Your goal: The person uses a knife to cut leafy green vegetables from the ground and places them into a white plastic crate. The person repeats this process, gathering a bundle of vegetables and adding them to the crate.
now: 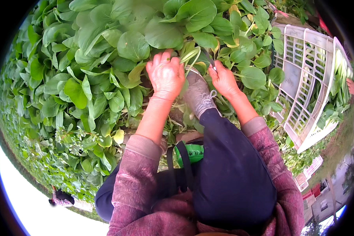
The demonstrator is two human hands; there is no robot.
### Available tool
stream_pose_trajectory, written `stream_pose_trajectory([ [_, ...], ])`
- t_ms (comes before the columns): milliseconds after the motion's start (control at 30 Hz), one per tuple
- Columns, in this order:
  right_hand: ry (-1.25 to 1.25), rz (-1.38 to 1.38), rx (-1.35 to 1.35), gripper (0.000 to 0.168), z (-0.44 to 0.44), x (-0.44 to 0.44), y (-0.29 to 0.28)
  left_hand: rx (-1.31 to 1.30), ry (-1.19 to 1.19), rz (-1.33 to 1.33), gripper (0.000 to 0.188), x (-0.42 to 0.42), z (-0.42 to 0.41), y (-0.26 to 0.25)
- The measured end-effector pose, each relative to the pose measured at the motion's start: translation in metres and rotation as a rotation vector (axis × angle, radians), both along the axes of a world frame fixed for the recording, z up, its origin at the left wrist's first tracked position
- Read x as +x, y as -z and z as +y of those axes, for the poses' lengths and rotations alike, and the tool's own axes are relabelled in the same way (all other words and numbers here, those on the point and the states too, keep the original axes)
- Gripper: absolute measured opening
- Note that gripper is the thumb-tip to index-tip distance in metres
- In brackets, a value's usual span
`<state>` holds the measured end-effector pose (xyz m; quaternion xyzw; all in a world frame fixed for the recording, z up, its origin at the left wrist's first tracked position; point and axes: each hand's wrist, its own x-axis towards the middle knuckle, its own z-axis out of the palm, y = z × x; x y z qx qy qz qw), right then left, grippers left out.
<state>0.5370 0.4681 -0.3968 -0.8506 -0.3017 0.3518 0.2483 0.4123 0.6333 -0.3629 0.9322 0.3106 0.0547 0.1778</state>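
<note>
My right hand point(222, 77) is closed around the handle of a knife point(208, 56). Its dark blade points up and away among the leaves, partly hidden. My left hand point(166, 73) is back-up with curled fingers pushed in under broad leafy greens point(164, 33). Leaves hide its fingertips, so I cannot tell whether it grips a plant. Beside its thumb side, pale green stems point(191, 54) bend over between the two hands. Just below them stands a grey laced shoe point(198, 91), set between my forearms.
Dense leafy greens point(73, 73) spread across the left. A white plastic crate point(305, 73) with cut greens point(340, 67) inside leans at the right, another person's hand point(351, 86) by it. A green packet with writing point(194, 153) lies between my legs. Another person point(62, 198) is far off, lower left.
</note>
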Motion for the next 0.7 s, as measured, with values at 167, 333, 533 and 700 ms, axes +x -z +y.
stream_pose_trajectory([
  [167,-0.009,-0.089,-0.053,0.019,0.022,0.007,0.001,-0.175,0.01,0.26,0.039,0.015,-0.005,-0.019],
  [333,-0.103,-0.065,-0.19,0.02,0.033,0.021,0.005,-0.171,-0.027,0.279,0.023,0.017,0.0,-0.002],
  [533,-0.15,0.028,-0.095,0.024,0.032,0.035,0.012,-0.384,-0.161,0.254,0.023,0.018,0.014,0.003],
  [700,-0.458,-0.019,-0.206,0.031,0.06,0.04,0.011,-0.489,-0.243,0.253,0.033,0.007,0.019,0.014],
])
